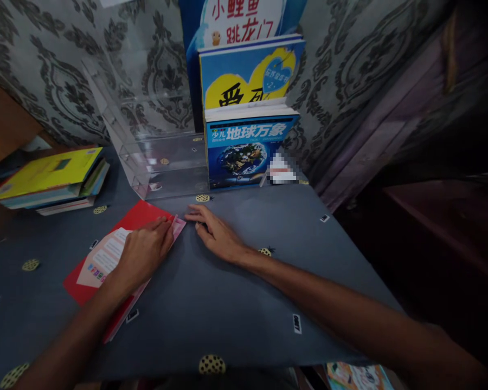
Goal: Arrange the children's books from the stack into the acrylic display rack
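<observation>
A red book [142, 213] with a pale heart-shaped panel lies tilted on the left half of the table. My left hand [148, 249] rests over its right part, fingers bent near the pink-edged corner; whether they grip the book is hard to tell. Just right of that corner is my right hand [213, 230], its fingers apart and nothing in them, low over the cloth. Behind the hands, a clear acrylic stand [124, 146] holds upright books in its right part, among them a blue book with a globe [244, 157] and a blue and yellow one [244, 76].
A stack of books with a yellow cover on top [49, 173] lies at the back left. The grey-blue tablecloth [236, 303] has pineapple prints. A patterned curtain [158, 70] hangs behind. Another colourful cover [358, 376] shows below the table's front edge.
</observation>
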### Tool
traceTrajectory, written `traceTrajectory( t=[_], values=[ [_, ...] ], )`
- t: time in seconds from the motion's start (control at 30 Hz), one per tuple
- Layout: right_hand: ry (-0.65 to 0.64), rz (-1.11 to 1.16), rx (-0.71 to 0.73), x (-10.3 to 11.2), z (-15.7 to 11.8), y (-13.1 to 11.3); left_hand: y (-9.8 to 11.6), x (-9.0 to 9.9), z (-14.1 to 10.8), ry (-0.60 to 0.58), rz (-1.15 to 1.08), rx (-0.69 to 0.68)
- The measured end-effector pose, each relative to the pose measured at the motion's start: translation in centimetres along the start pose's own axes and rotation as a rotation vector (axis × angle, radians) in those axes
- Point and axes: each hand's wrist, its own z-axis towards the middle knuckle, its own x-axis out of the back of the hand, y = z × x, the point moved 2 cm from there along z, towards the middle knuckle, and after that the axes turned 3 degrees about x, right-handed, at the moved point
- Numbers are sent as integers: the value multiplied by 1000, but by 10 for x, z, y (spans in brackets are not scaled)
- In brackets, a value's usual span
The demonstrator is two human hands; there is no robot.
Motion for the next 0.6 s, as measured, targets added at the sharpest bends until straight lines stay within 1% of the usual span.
traceTrajectory(
  t=[0.13,0.27,0.37,0.43,0.6],
  values=[
    [0,-11,22,-2,0,-2,1,-5,0,34,21,-14],
    [16,-53,93,-2,-1,-3,2,-13,-1,86,57,-34],
    [3,-120,134,-3,-2,-5,3,-17,-2,107,100,-38],
    [-22,-202,124,-4,-1,-7,4,-18,-3,104,115,-41],
    [-113,-523,80,-10,-2,-17,1,-16,-3,86,94,-53]
  ],
)
